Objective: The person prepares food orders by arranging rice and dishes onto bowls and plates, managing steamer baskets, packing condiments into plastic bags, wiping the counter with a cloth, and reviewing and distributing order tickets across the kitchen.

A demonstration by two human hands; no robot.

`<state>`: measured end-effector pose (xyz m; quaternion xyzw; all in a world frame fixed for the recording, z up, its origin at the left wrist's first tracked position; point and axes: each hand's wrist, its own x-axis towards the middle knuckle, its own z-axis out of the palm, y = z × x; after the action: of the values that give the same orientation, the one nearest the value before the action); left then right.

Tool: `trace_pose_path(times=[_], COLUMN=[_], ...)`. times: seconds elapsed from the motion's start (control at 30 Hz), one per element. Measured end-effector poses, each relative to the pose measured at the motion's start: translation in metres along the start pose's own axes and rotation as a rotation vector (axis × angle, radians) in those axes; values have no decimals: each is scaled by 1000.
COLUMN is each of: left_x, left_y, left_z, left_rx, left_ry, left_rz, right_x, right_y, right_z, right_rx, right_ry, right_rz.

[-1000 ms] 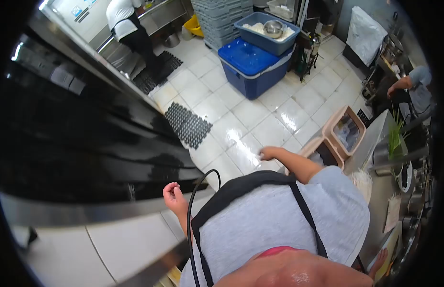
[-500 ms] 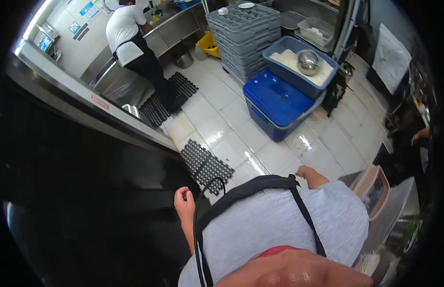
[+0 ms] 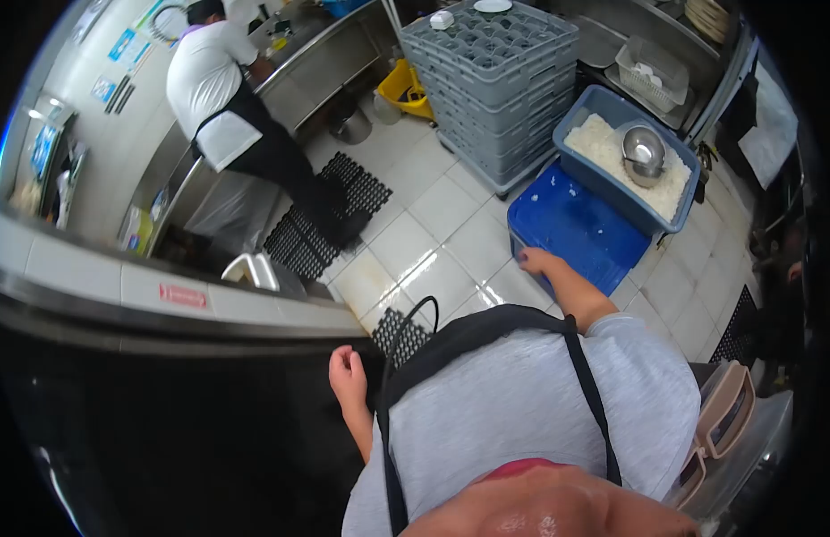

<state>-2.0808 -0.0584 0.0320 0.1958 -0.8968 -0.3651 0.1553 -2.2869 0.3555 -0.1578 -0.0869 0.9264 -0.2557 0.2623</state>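
My left hand (image 3: 347, 371) hangs beside the dark panel at the left with its fingers curled; what it holds, if anything, is too small to make out. Out in front of the apron, my right hand (image 3: 535, 260) overlaps the near left corner of a blue lid (image 3: 571, 224) in the view; whether it touches the lid cannot be told. Its fingers point down and are partly hidden. On the lid's far side stands a blue-grey tub (image 3: 603, 174) of white grains, with a metal bowl (image 3: 644, 154) lying in them.
A stack of grey racks (image 3: 495, 107) stands on a wheeled base beyond the lid. At the sink counter on the left, a person (image 3: 220, 98) in a dark apron stands on a black mat (image 3: 303, 242). A yellow bucket (image 3: 404, 89) is near the racks. Pinkish bins (image 3: 724, 407) are at the right.
The view has moved forward and turned right, bringing the racks, tub and blue lid closer. My right arm now reaches further forward. My left hand stays low at the left.
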Motion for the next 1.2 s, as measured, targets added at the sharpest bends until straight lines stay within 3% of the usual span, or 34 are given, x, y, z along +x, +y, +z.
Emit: trace_pose_path(times=[0.07, 0.13, 0.3, 0.37, 0.43, 0.53, 0.7, 0.8, 0.97, 1.03, 1.1, 1.13, 1.2], left_x=[76, 148, 280, 326, 366, 429, 524, 574, 681, 733, 790, 808, 841], left_y=[36, 59, 144, 161, 170, 169, 176, 182, 152, 178, 207, 233, 288], left_z=[24, 58, 142, 177, 210, 245, 263, 273, 340, 371, 420, 439, 486], left_rx=[-32, -41, -51, -76, -92, -74, -70, -141, -308, -305, -472, -572, -650], left_ry=[-85, -200, -497, -539, -536, -526, -515, -485, -568, -661, -848, -942, -1111], left_rz=[95, 293, 576, 600, 563, 521, 410, 255, 174, 280, 292, 262, 280], right_x=[-1, -5, 27, 59, 102, 186, 343, 437, 566, 605, 649, 648, 685], right_y=[18, 26, 46, 44, 38, 14, -41, -66, -86, -87, -65, -78, -46], right_z=[-35, -79, -183, -227, -269, -336, -449, -501, -554, -562, -558, -557, -555], right_rx=[210, 644, 1268, 1381, 1494, 1624, 1539, 1499, 1211, 1155, 1076, 1073, 831], right_ry=[-130, 79, 694, 772, 783, 692, 419, 360, 606, 781, 757, 876, 902], right_rz=[242, 536, 500, 463, 293, 145, -60, -21, 308, 443, 339, 320, 523])
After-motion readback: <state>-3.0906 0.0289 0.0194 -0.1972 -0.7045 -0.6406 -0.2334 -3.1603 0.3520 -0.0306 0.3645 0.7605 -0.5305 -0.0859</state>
